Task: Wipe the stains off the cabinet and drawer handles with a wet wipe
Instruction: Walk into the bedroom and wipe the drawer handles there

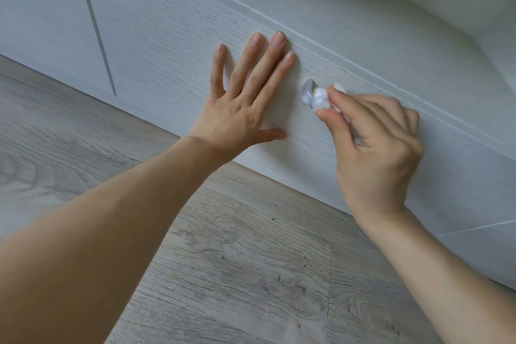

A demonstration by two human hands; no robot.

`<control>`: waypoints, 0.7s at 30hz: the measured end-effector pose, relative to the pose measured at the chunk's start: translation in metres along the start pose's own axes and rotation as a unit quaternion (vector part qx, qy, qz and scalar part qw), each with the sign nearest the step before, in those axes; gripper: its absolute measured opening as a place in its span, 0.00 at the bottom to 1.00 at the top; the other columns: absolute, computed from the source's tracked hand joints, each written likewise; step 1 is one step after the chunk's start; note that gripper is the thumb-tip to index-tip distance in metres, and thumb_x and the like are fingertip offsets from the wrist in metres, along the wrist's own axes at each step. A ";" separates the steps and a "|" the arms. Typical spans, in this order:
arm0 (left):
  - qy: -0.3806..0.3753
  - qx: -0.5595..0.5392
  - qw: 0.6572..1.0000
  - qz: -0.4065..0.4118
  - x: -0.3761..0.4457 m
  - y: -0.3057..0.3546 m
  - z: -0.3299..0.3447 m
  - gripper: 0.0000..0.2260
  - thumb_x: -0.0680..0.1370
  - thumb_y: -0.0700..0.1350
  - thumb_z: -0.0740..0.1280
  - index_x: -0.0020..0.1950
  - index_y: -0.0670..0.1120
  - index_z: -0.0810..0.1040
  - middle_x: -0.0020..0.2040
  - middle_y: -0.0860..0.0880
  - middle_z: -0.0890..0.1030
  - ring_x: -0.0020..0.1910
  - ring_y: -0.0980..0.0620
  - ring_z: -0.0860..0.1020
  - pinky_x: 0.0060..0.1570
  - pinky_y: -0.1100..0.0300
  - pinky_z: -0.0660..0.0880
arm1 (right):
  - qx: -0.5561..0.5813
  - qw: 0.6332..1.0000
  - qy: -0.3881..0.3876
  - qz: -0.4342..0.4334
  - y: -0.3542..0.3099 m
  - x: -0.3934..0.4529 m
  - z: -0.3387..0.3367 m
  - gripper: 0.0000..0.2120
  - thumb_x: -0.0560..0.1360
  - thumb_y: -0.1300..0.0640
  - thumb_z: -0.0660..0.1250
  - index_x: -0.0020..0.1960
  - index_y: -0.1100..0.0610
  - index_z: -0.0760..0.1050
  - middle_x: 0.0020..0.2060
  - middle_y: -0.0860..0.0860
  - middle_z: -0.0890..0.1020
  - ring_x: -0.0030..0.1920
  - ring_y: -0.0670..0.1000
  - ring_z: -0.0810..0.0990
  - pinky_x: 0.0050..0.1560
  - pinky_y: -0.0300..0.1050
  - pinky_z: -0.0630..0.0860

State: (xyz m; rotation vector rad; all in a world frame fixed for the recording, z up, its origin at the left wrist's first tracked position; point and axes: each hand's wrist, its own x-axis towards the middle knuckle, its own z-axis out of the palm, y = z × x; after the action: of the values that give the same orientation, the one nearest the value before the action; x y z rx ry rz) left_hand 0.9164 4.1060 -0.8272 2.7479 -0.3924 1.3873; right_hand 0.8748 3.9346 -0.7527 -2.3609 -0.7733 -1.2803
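A: What are the hands doing?

B: The right hand (374, 145) has its fingers curled, pinching a bunched white wet wipe (321, 99) between thumb and fingertips and holding it against the metal handle (307, 92). The left hand (245, 100) is flat, fingers straight and spread, pressing on the drawer front (156, 45) just left of the handle.

A: And the handle itself?

B: A small silver knob on the pale wood-grain drawer front, just under the seam along the panel's upper edge. Its right side is hidden by the wipe.

A: Around it?

B: Left of the handle, a narrow vertical gap (95, 22) separates two panels. Below lies grey wood-look floor (237, 260).
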 end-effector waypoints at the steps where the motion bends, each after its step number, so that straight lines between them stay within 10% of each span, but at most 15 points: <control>1: 0.001 0.002 1.000 0.001 0.000 0.000 0.000 0.50 0.67 0.65 0.71 0.75 0.38 0.51 0.73 0.40 0.56 0.72 0.38 0.53 0.66 0.35 0.48 | -0.002 1.000 0.000 -0.011 -0.002 0.004 0.004 0.08 0.76 0.55 0.68 0.49 0.58 0.83 0.41 0.49 0.85 0.45 0.48 0.77 0.45 0.46 0.67; 21: -0.003 -0.009 1.000 -0.005 0.000 0.002 -0.002 0.51 0.66 0.63 0.73 0.75 0.39 0.50 0.74 0.42 0.54 0.72 0.39 0.53 0.67 0.35 0.48 | 0.023 0.996 0.009 0.084 -0.014 0.003 0.006 0.08 0.73 0.56 0.70 0.45 0.60 0.83 0.37 0.54 0.81 0.41 0.52 0.73 0.45 0.46 0.67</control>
State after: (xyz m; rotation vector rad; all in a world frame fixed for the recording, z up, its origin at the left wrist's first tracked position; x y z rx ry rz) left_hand 0.9140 4.1045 -0.8260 2.7366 -0.3885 1.3683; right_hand 0.8718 3.9499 -0.7530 -2.3188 -0.5783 -1.1995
